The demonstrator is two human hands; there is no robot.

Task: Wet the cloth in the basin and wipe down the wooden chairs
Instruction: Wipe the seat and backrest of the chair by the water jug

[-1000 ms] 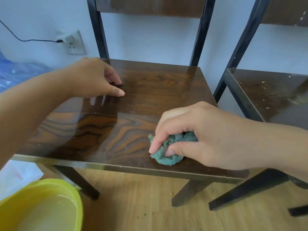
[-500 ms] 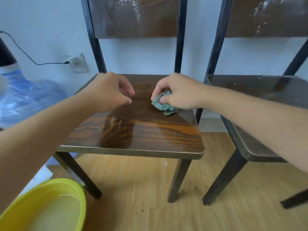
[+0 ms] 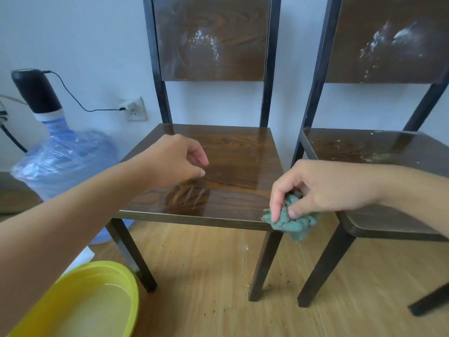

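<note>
Right hand (image 3: 323,188) pinches the bunched green cloth (image 3: 294,223) at the front right seat corner of the left chair (image 3: 233,164), hiding its upper part; left hand (image 3: 175,161) hangs loosely curled over the seat, empty; yellow basin (image 3: 80,276) is cut off below.

Dragged the cloth (image 3: 294,224) from the back of the chair seat (image 3: 238,152) to its front right corner, pinched in the right hand (image 3: 325,188). Now hanging partly over the seat's edge. Lifted the left hand (image 3: 175,159) off the wood, up over the seat's middle, fingers loosely curled. Pulled back too, showing more chair back (image 3: 209,40).
</note>
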